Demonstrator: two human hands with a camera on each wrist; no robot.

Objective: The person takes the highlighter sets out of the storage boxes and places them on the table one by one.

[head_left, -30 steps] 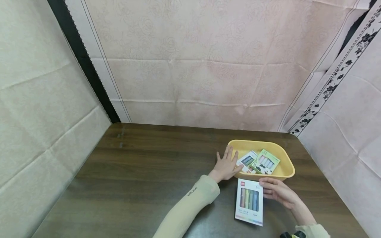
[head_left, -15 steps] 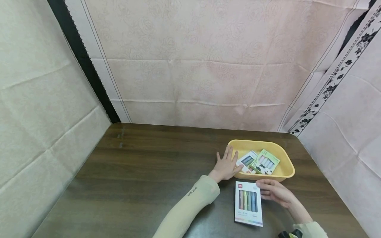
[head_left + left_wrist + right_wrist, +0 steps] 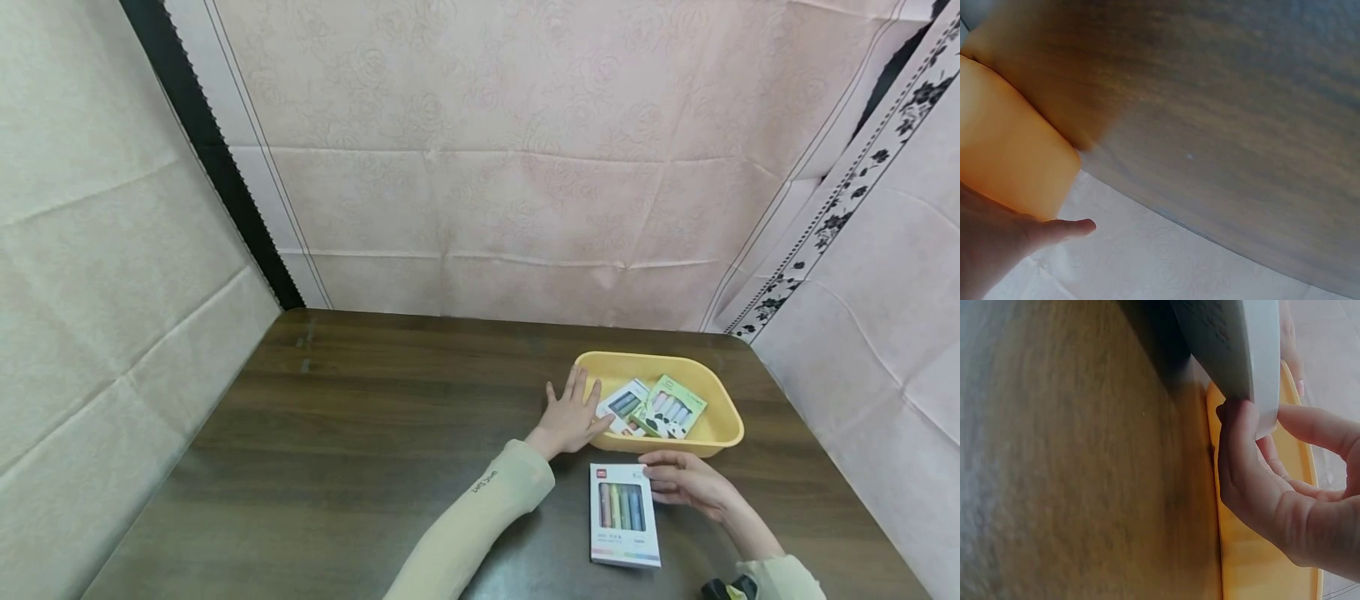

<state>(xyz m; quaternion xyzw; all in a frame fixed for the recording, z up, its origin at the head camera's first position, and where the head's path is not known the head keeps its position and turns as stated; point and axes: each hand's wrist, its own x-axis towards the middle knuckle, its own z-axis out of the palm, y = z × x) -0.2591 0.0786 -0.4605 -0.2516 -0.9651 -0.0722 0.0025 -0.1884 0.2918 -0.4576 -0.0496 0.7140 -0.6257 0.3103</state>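
My right hand (image 3: 692, 483) pinches the upper right corner of a white box of coloured pens (image 3: 626, 543), which has a window in front. In the right wrist view, the thumb and fingers (image 3: 1241, 444) sit on opposite faces of this box (image 3: 1264, 362), tilted above the table. With fingers spread, my left hand (image 3: 568, 421) rests on the left end of a yellow plastic basket (image 3: 716, 421). The left wrist view has one finger (image 3: 1063, 231) extended past the basket's wall (image 3: 1016, 137). Inside the basket lie a green box (image 3: 675, 408) and a smaller white box (image 3: 621, 404).
The basket stands toward the back right of a dark wooden table (image 3: 360, 450). Pale cloth (image 3: 487, 208) hangs behind the table and at both sides. The table's far edge (image 3: 450, 317) runs just behind the basket.
The pen box has shifted slightly left and its top has come nearer, away from the basket. My right hand moved left with it. My left hand and the basket have stayed in place.
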